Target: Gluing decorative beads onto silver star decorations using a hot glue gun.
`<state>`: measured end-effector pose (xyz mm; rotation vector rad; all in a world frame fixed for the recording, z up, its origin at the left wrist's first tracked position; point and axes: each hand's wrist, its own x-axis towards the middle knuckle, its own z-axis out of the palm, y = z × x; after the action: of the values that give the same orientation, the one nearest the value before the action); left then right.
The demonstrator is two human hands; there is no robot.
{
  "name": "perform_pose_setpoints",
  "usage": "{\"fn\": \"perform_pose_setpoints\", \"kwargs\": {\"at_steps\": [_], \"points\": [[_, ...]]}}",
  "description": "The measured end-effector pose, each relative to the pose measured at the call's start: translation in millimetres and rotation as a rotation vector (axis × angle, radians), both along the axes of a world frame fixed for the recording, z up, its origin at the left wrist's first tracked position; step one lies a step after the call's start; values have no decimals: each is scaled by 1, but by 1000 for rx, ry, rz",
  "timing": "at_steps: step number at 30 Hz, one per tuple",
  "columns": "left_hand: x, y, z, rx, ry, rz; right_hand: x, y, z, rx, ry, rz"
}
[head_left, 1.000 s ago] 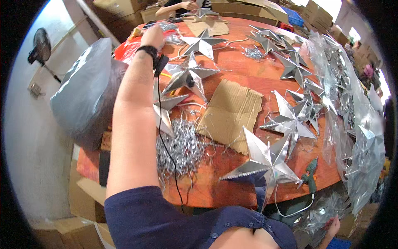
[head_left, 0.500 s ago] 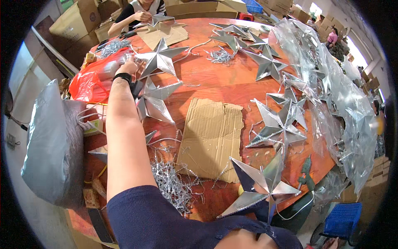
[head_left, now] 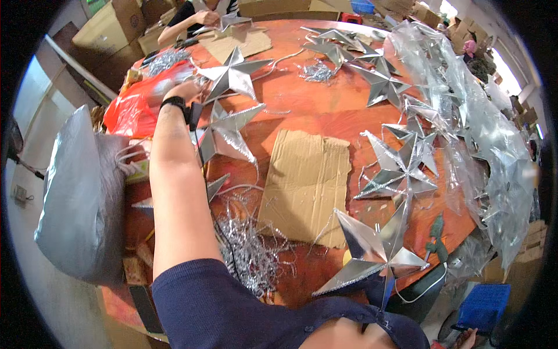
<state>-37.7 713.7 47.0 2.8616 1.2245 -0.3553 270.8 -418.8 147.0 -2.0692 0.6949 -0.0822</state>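
My left hand (head_left: pixel 185 91) is stretched out to the far left, at the edge of a red plastic bag (head_left: pixel 135 111) with clear wrapping. Its fingers look curled, but blur and the silver star (head_left: pixel 233 74) beside them hide what they hold. A dark piece (head_left: pixel 195 116) sticks out by the wrist strap, and a black cord runs down along the forearm from there. Below the hand lies another silver star (head_left: pixel 228 135) with a beaded edge. My right hand is not seen. Closest to my body stands a large silver star (head_left: pixel 381 250).
Cardboard (head_left: pixel 305 186) lies mid-table, with silver tinsel (head_left: pixel 250 250) near it. More stars (head_left: pixel 401 166) and clear plastic sheeting (head_left: pixel 494 163) occupy the right side. A green glue gun (head_left: pixel 437 239) rests at the right edge. A grey bag (head_left: pixel 81 203) stands left. Opposite, a person (head_left: pixel 200 20) handles a star.
My left hand has shifted slightly within the same spot by the red bag. The black cord now shows along my forearm. The whole view has swung a little, moving the table rightward and up.
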Motion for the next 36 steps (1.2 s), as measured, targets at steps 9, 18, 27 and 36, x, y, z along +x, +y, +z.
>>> {"fn": "perform_pose_setpoints", "kwargs": {"at_steps": [9, 18, 27, 36], "points": [[-12, -19, 44, -612, -698, 114, 19, 24, -11, -14, -132, 153], [-9, -89, 149, -415, -1115, 145, 78, -19, -36, -141, -182, 410], [37, -266, 269, -226, -1060, -51, 63, 228, 57, -78, -851, 1188], [93, -488, 230, -771, -1275, -149, -81, 424, 61, 1363, 785, 1748]]}}
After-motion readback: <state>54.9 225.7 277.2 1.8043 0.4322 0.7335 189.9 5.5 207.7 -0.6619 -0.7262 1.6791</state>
